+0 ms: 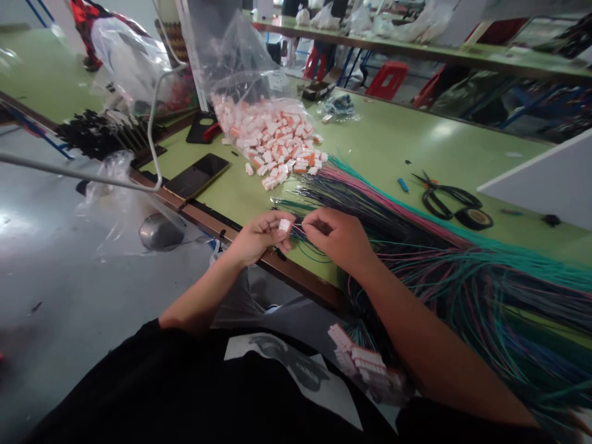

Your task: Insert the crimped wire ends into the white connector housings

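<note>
Between the fingertips of my left hand (pixel 264 237) is a small white connector housing (pixel 284 226). My right hand (pixel 340 237) is just to its right, thumb and forefinger pinched on a thin wire (pixel 298 224) that reaches toward the housing. I cannot make out whether the wire's tip sits inside it. Both hands are over the table's near edge. Behind them lies a heap of white and orange connector housings (pixel 282 139), spilling from a clear plastic bag (pixel 247 68). Long bundles of green wires (pixel 485 256), pink wires (pixel 393 213) and dark wires run off to the right.
A phone (pixel 197 176) lies left of the heap. Black-handled scissors (pixel 448 196), a roll of black tape (pixel 474 217) and a blue piece (pixel 403 184) are on the right. A bent metal rod (pixel 152 123) crosses the left side. Wired connectors (pixel 361 357) hang by my lap.
</note>
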Tool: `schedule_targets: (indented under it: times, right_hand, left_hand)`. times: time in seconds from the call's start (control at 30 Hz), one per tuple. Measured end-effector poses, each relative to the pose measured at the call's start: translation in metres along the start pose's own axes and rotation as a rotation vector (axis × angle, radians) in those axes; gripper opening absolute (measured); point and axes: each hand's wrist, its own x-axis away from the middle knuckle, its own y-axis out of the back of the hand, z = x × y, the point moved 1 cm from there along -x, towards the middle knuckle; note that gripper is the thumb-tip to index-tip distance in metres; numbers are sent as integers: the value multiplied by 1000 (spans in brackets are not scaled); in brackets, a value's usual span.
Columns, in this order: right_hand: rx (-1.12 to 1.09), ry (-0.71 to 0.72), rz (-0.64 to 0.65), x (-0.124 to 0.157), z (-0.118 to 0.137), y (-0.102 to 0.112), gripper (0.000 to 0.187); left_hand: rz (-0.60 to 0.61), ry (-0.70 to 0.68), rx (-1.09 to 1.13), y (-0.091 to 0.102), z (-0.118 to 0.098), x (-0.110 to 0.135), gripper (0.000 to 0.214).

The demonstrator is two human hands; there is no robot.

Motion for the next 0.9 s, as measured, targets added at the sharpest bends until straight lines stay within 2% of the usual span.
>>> schedule_targets:
  times: [0.33,0.53,0.77,0.9]
  right_hand:
    - [94,43,-32,2,-1,-3,13]
    - [200,35,-31,4,-3,-13,15]
    - [56,18,21,3,-4,-6,15]
    - [98,18,11,3,-4,-8,14]
  left_hand:
    - [13,-31,-25,1,3,0,40]
    - [-14,-5,-195,-4,-1,5,31]
    - [-28,12,-167,-6,-1,3,38]
    - [-49,29,-205,-5,-2,4,40]
